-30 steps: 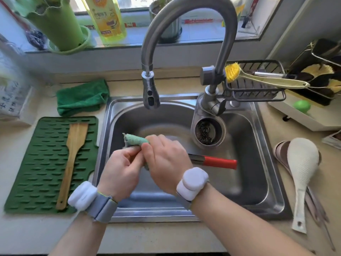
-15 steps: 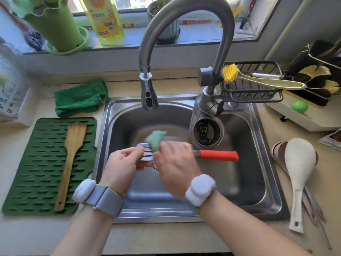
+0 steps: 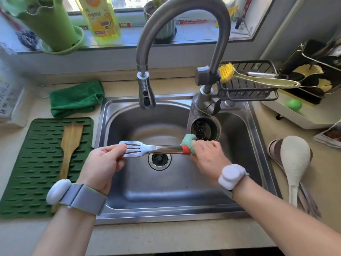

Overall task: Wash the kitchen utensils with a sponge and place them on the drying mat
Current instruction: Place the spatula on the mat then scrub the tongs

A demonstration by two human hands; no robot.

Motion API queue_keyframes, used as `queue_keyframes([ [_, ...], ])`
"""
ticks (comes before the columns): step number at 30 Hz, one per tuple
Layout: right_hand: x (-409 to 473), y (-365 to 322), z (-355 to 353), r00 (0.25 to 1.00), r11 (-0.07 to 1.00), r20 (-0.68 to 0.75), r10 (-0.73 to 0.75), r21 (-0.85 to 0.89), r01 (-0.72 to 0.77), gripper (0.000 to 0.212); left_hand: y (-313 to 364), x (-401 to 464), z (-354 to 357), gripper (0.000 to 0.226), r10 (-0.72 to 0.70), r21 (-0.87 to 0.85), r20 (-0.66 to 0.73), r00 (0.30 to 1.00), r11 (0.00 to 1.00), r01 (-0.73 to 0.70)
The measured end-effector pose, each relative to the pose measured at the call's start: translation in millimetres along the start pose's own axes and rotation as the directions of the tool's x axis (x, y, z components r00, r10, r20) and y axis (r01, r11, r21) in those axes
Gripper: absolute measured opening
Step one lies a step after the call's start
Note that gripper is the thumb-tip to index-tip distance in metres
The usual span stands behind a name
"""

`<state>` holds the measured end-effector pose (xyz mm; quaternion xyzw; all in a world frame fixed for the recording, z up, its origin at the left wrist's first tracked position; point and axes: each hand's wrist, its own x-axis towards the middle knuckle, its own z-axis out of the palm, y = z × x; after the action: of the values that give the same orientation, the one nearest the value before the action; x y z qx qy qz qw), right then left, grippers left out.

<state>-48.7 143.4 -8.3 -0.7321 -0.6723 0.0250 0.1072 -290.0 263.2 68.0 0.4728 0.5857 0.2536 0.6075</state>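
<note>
A slotted metal spatula [image 3: 142, 148] with a red handle lies level over the steel sink [image 3: 258, 145]. My left hand [image 3: 103, 163] pinches its slotted blade end. My right hand [image 3: 208, 156] grips a teal sponge [image 3: 189, 143] wrapped round the red handle, which is mostly hidden under it. On the green drying mat [image 3: 27, 163] to the left of the sink lies a wooden spatula [image 3: 69, 145].
The tap [image 3: 145, 93] hangs over the sink's back, no water running. A white rice paddle [image 3: 295, 163] and other utensils lie on the right counter. A green cloth [image 3: 77, 98] sits behind the mat. A caddy with a yellow brush [image 3: 227, 72] stands at the back right.
My right hand slid the sponge from the blade along the shaft to the red handle. My left hand still holds the blade end, which is now uncovered.
</note>
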Motion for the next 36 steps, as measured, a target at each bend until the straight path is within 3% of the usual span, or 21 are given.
queue_keyframes([
  [3,20.2,-48.5,-2.0,0.982,0.979,-0.088,-0.167,0.106,0.176,0.024,-4.8,1.0,12.0,0.025,0.004,0.070,0.020,1.000,0.998,-0.006],
  [5,33.2,-80.7,-10.8,0.971,0.963,-0.097,-0.217,0.145,0.229,0.037,-8.8,-3.5,20.7,0.023,0.016,0.098,0.059,0.998,0.995,-0.022],
  [8,37.5,-82.4,-24.8,0.989,0.979,0.011,-0.145,0.146,0.142,0.064,-7.1,-4.6,16.3,0.023,0.059,0.062,0.074,0.996,0.996,-0.063],
  [11,13.6,-36.9,-26.4,0.989,0.990,0.146,-0.012,0.143,-0.009,0.067,-1.5,0.4,-7.4,0.026,0.149,0.104,0.042,0.988,0.983,-0.153],
  [14,-14.1,11.8,-21.6,0.968,0.970,0.175,0.178,0.133,-0.202,0.072,-0.5,2.7,-20.2,0.020,0.207,0.148,0.049,0.977,0.966,-0.212],
  [16,-13.8,6.6,-20.7,0.956,0.948,0.198,0.216,0.192,-0.254,0.081,0.3,2.2,-14.7,0.024,0.244,0.211,0.089,0.966,0.943,-0.258],
  [18,-3.3,-20.6,-22.5,0.972,0.944,0.189,0.142,0.269,-0.190,0.072,2.2,-0.7,-2.3,0.028,0.291,0.310,0.152,0.944,0.893,-0.325],
  [21,9.0,-50.3,-31.2,0.974,0.909,0.211,-0.081,0.416,-0.014,0.038,11.0,-7.5,13.3,0.024,0.377,0.440,0.281,0.882,0.767,-0.468],
  [24,18.1,-35.1,-37.2,0.935,0.889,0.332,-0.124,0.457,-0.044,0.029,15.2,-10.1,18.5,0.018,0.410,0.477,0.379,0.830,0.682,-0.554],
  [26,17.2,-29.2,-37.5,0.967,0.948,0.234,-0.097,0.317,0.018,0.031,12.2,-13.3,22.1,0.017,0.399,0.472,0.310,0.863,0.723,-0.504],
  [27,16.9,-27.6,-36.1,0.986,0.972,0.138,-0.093,0.229,0.060,0.030,9.7,-16.0,24.5,0.023,0.351,0.425,0.243,0.904,0.799,-0.425],
  [29,13.8,-25.7,-35.3,0.996,0.991,-0.010,-0.083,0.106,0.084,0.025,6.7,-22.3,32.4,0.048,0.025,0.193,0.140,0.990,0.980,-0.052],
  [31,10.3,-26.1,-31.5,0.983,0.991,-0.128,-0.129,0.024,0.133,0.022,6.9,-26.4,38.3,0.066,-0.312,0.017,0.189,0.931,0.949,0.315],
  [33,7.1,-29.1,-26.5,0.960,0.981,-0.198,-0.196,-0.034,0.193,0.031,8.6,-28.7,43.8,0.065,-0.370,-0.021,0.238,0.898,0.922,0.386],
  [36,-0.1,-35.0,-23.4,0.965,0.976,-0.146,-0.216,-0.025,0.215,0.025,6.1,-29.7,45.3,0.032,-0.303,-0.065,0.190,0.934,0.945,0.320],
])
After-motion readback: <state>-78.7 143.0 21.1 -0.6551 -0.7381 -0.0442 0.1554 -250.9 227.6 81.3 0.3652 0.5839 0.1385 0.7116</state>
